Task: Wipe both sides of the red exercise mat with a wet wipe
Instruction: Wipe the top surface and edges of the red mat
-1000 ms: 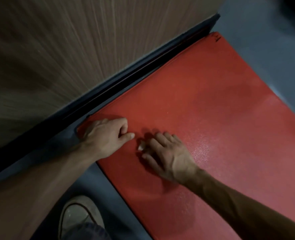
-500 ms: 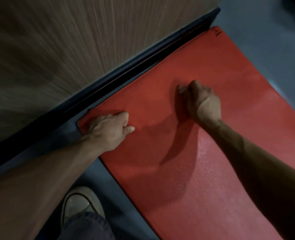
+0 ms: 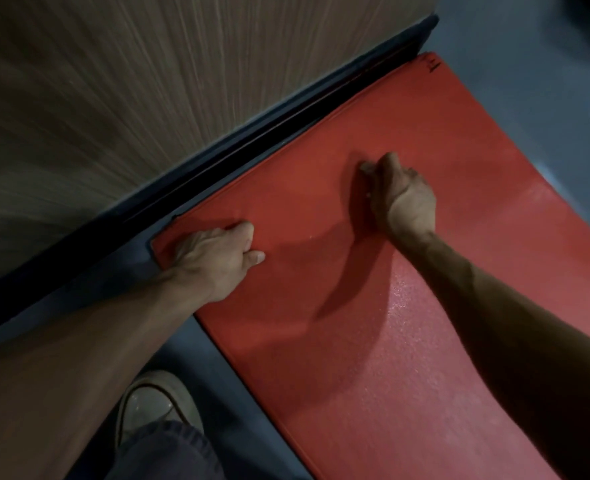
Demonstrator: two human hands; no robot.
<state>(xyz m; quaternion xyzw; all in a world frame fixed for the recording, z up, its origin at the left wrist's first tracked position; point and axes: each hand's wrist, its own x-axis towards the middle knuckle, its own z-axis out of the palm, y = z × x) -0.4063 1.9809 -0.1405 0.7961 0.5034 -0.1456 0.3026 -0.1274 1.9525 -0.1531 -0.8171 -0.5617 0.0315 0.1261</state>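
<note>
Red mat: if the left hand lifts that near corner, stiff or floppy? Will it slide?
The red mat lies flat, thin-edged, so it probably bends rather than lifts as a board. Its grainy surface likely grips. The left hand presses on its corner, hinting it might creep while the right hand wipes.

Right hand [image 3: 402, 199]: one second ago it lay near the left hand by the mat's near-left corner; now it sits farther up the red mat [image 3: 425, 341], toward the far edge.
Wet wipe [image 3: 365, 168]: earlier a white bit showed beside the fingers; now barely visible.
</note>
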